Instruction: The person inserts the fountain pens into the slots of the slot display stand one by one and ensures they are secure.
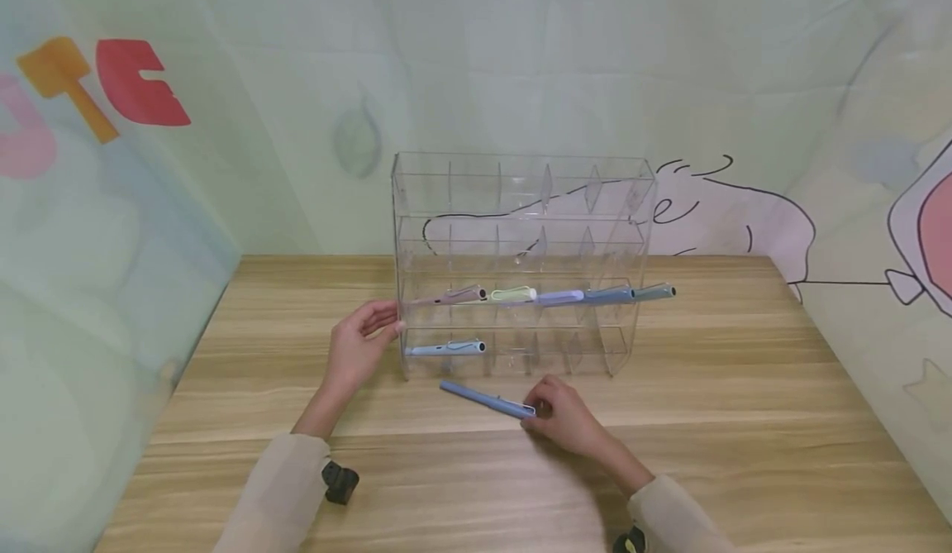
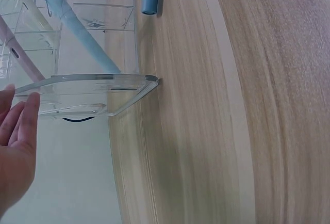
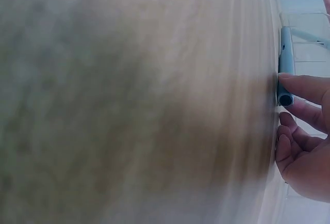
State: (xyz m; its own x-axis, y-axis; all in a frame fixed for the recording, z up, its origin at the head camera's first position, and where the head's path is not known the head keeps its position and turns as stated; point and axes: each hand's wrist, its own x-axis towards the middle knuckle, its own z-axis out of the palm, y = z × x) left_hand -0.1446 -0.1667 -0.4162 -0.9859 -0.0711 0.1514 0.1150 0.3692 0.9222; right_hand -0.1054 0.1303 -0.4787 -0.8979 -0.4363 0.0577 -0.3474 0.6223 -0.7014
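Note:
My right hand (image 1: 564,417) pinches a blue pen (image 1: 483,399) between thumb and finger near its clip end. The pen lies low along the wooden table, in front of the rack; the right wrist view shows its round end (image 3: 285,100) at the fingertips. My left hand (image 1: 359,350) touches the left side panel of a clear acrylic pen rack (image 1: 521,166), its thumb tip right at the front edge. In the rack, a light blue pen (image 1: 446,348) lies on the bottom tier. Above it sit mauve (image 1: 461,294), pale green (image 1: 513,295), lavender (image 1: 560,297), blue (image 1: 610,296) and grey-green (image 1: 654,292) pens.
The rack stands upright towards the back of the wooden table (image 1: 744,371), with thin dividers across its tiers. The grey-green pen sticks out past the rack's right side. A printed cloth (image 1: 297,107) hangs behind the table and along both sides.

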